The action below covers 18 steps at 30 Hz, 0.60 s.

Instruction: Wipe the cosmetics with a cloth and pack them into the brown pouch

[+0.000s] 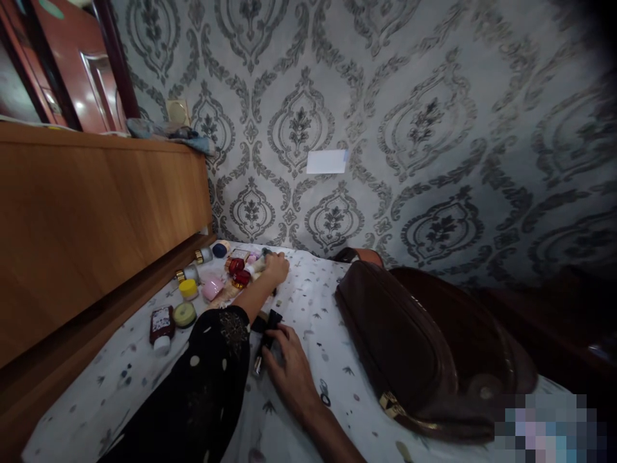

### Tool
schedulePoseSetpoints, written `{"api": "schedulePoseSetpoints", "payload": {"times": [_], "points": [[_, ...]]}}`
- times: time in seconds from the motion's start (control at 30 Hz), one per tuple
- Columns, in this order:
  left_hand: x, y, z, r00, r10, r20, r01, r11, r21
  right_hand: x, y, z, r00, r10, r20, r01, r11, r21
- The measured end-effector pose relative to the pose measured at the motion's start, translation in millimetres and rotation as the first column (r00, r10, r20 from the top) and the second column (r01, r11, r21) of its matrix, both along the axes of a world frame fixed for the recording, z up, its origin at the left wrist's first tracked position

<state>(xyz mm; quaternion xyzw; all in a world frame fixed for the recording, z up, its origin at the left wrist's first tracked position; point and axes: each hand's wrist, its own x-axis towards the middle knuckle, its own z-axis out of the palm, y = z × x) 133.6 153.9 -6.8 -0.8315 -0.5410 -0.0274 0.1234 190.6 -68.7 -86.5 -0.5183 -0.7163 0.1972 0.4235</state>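
Note:
My left hand [276, 267] reaches to the far end of a cluster of cosmetics, its fingers curled beside small items; what it grips, if anything, is too small to name. Nearer to me, my right hand [288, 361] lies with its fingers bent around a black tube [267, 341] on the white patterned cloth [308, 308]. Left of my hands are red jars [241, 277], a pink container [212, 287], a yellow-lidded jar [188, 289], a pale green round jar [184, 314] and a dark red bottle [161, 326] with a white cap.
A large dark brown bag [395, 341] stands on the cloth to the right. The wooden cabinet [101, 218] borders the left side. Behind is a patterned wall with a white card [327, 161] on it. Gold-capped jars [203, 255] lie near the cabinet's base.

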Motion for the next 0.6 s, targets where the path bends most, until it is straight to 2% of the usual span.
{"api": "schedulePoseSetpoints", "payload": {"times": [0.13, 0.23, 0.33, 0.47, 0.53, 0.6], "points": [[-30.7, -0.2, 20.2, 0.999, 0.028, 0.041, -0.027, 1.0, -0.008, -1.7, 2.1, -3.1, 1.0, -0.019, -0.001, 0.019, 1.0, 0.022], [-71.4, 3.5, 38.3, 0.989, 0.132, 0.069, -0.13, 0.991, -0.023, -2.7, 2.9, -3.0, 1.0, -0.012, 0.014, 0.012, 1.0, 0.02], [-117.1, 5.5, 48.1, 0.964, 0.256, 0.072, -0.249, 0.964, -0.093, -5.0, 1.4, 0.4, 0.998, -0.008, 0.068, 0.009, 1.0, -0.011], [-158.1, -0.4, 43.8, 0.946, 0.319, 0.06, -0.297, 0.926, -0.233, -9.7, -2.1, 3.0, 0.979, 0.044, 0.199, -0.039, 0.999, -0.033], [-166.1, -5.1, 38.0, 0.944, 0.322, 0.071, -0.292, 0.917, -0.271, -10.2, -2.3, -0.2, 0.973, 0.063, 0.223, -0.059, 0.998, -0.022], [-168.2, -9.1, 32.9, 0.94, 0.328, 0.092, -0.292, 0.915, -0.278, -8.6, -0.9, -6.3, 0.982, 0.026, 0.189, -0.028, 1.0, 0.009]]}}
